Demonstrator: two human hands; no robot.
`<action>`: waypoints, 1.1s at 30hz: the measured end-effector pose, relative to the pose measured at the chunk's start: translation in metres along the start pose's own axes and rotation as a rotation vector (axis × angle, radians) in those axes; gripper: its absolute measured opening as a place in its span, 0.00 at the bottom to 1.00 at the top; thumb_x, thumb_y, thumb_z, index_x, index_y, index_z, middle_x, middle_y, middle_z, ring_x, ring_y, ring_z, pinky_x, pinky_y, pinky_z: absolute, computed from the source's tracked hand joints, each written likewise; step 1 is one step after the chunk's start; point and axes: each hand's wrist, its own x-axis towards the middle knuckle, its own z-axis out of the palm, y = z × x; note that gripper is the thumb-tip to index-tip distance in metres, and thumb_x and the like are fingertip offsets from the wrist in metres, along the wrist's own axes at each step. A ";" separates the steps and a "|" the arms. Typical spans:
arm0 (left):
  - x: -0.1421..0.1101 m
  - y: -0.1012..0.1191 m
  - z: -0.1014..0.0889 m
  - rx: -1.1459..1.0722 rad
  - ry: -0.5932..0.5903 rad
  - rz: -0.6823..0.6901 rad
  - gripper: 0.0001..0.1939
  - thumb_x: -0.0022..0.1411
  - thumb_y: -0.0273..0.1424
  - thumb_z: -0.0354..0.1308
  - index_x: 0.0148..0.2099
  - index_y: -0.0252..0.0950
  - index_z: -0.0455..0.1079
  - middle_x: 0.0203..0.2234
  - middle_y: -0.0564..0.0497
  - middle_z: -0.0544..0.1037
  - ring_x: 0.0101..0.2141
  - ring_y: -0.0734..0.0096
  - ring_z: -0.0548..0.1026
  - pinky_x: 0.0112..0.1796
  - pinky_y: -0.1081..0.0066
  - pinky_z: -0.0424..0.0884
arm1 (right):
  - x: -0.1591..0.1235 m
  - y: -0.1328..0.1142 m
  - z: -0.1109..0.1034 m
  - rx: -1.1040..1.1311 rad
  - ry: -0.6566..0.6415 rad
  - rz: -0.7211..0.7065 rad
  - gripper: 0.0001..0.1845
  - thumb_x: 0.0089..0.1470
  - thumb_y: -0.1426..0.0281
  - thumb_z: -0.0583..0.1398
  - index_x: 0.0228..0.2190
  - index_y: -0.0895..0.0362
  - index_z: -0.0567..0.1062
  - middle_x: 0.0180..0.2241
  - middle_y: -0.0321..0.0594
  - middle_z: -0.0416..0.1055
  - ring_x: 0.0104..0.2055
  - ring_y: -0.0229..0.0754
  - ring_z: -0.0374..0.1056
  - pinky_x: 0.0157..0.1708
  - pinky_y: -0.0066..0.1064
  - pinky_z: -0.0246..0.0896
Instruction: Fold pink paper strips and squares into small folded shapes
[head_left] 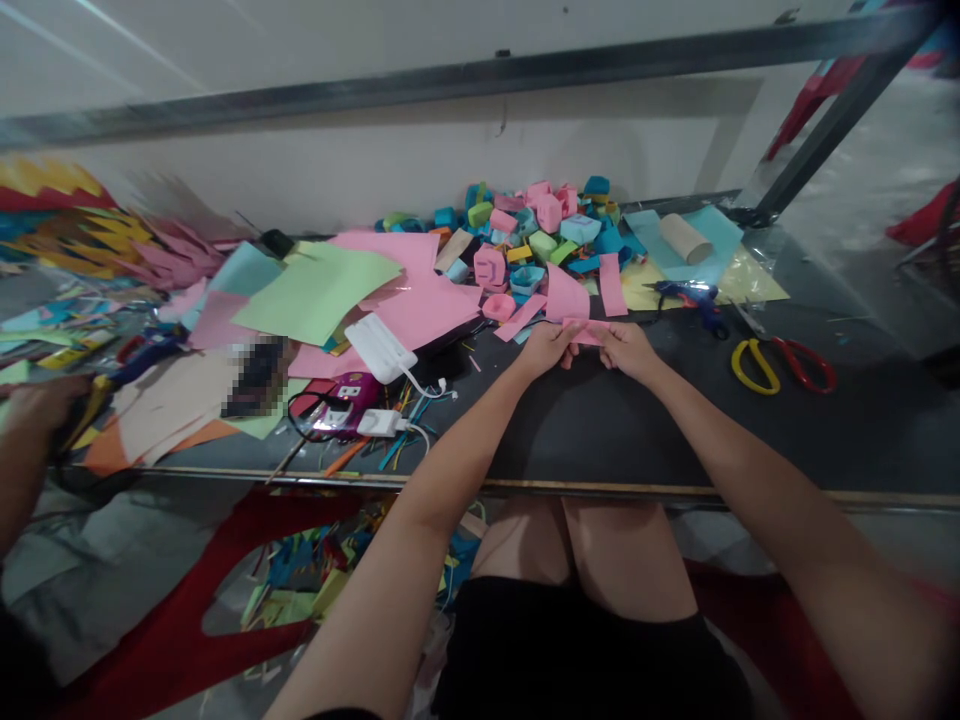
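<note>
Both hands meet near the center of the frame, just above the front half of the counter. The left hand pinches one end of a short pink paper strip between thumb and fingers, and the right hand grips the other end the same way, so the strip lies stretched between them. The step in hand looks like shaping or creasing this strip; whether a fold is already in it is too small to tell. The next move seems to call for even thumb pressure and a steady hold at both ends, so that the paper stays square.

Just beyond the fingers stands a curved pink piece, with a flat pink strip to its right. Behind these, at upper center, lies a pile of small colored paper shapes. Right of the hands rest a blue glue gun and scissors, both within easy reach but untouched. At the far left edge, another person's hand shows.
</note>
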 end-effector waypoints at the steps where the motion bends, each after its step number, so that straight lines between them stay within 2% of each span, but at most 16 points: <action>1: 0.000 0.000 0.000 -0.005 -0.003 -0.004 0.32 0.75 0.45 0.51 0.21 0.33 0.69 0.10 0.55 0.69 0.14 0.82 0.67 0.25 0.79 0.65 | 0.000 0.000 0.000 -0.001 0.005 0.000 0.49 0.51 0.30 0.56 0.46 0.63 0.82 0.09 0.30 0.61 0.12 0.33 0.55 0.17 0.27 0.47; 6: 0.003 -0.001 0.002 -0.063 -0.020 -0.009 0.31 0.73 0.48 0.53 0.22 0.33 0.69 0.10 0.55 0.69 0.15 0.81 0.68 0.24 0.79 0.64 | 0.004 0.008 0.001 0.042 0.039 -0.014 0.52 0.49 0.29 0.56 0.47 0.64 0.82 0.09 0.30 0.60 0.12 0.34 0.56 0.16 0.26 0.47; 10: 0.008 -0.006 0.004 -0.127 -0.017 -0.044 0.29 0.73 0.48 0.54 0.25 0.32 0.71 0.13 0.54 0.72 0.15 0.81 0.69 0.21 0.79 0.61 | 0.006 0.012 0.003 0.085 0.062 0.000 0.50 0.47 0.29 0.58 0.44 0.63 0.82 0.09 0.28 0.59 0.12 0.34 0.57 0.15 0.26 0.48; 13: 0.010 -0.010 0.004 -0.132 -0.019 -0.026 0.29 0.73 0.48 0.54 0.26 0.32 0.72 0.14 0.53 0.73 0.15 0.82 0.69 0.20 0.80 0.59 | 0.007 0.011 0.005 0.145 0.073 0.004 0.45 0.43 0.28 0.59 0.33 0.59 0.80 0.08 0.27 0.55 0.11 0.34 0.56 0.14 0.27 0.49; 15: 0.010 -0.010 0.004 -0.115 -0.026 -0.018 0.30 0.72 0.50 0.54 0.26 0.32 0.72 0.15 0.53 0.74 0.16 0.82 0.68 0.20 0.80 0.59 | 0.007 0.011 0.005 0.200 0.069 0.005 0.42 0.42 0.27 0.59 0.23 0.56 0.74 0.07 0.27 0.53 0.11 0.34 0.55 0.14 0.27 0.51; 17: 0.010 -0.010 0.004 -0.088 -0.024 -0.016 0.31 0.72 0.52 0.54 0.26 0.32 0.71 0.15 0.53 0.74 0.16 0.82 0.68 0.20 0.80 0.59 | 0.007 0.011 0.004 0.232 0.051 0.000 0.41 0.44 0.27 0.58 0.19 0.54 0.69 0.08 0.28 0.53 0.11 0.34 0.56 0.14 0.28 0.54; 20: 0.009 -0.011 0.003 -0.036 -0.002 0.002 0.31 0.74 0.49 0.51 0.24 0.33 0.71 0.12 0.55 0.70 0.15 0.81 0.67 0.22 0.79 0.61 | 0.007 0.013 0.003 0.197 0.033 -0.016 0.41 0.47 0.27 0.55 0.19 0.54 0.69 0.08 0.29 0.55 0.12 0.35 0.57 0.16 0.28 0.55; 24: 0.009 -0.015 0.002 0.013 0.008 0.045 0.33 0.76 0.45 0.49 0.20 0.35 0.68 0.07 0.57 0.63 0.15 0.79 0.67 0.26 0.78 0.65 | 0.009 0.017 0.004 0.070 0.094 -0.020 0.43 0.45 0.25 0.54 0.21 0.55 0.71 0.09 0.29 0.55 0.12 0.34 0.56 0.16 0.28 0.51; 30: 0.010 -0.016 0.002 -0.049 0.035 0.038 0.29 0.72 0.48 0.55 0.24 0.34 0.72 0.11 0.56 0.69 0.16 0.80 0.67 0.24 0.78 0.63 | 0.007 0.011 0.004 0.013 0.127 -0.009 0.44 0.46 0.25 0.51 0.21 0.54 0.70 0.11 0.32 0.60 0.13 0.33 0.55 0.17 0.28 0.50; 33: 0.009 -0.013 0.002 -0.130 0.046 0.020 0.27 0.70 0.48 0.58 0.25 0.33 0.70 0.15 0.55 0.73 0.16 0.81 0.68 0.22 0.78 0.61 | 0.006 0.009 0.003 0.007 0.115 -0.004 0.44 0.47 0.25 0.51 0.20 0.54 0.70 0.10 0.33 0.60 0.12 0.33 0.56 0.17 0.28 0.51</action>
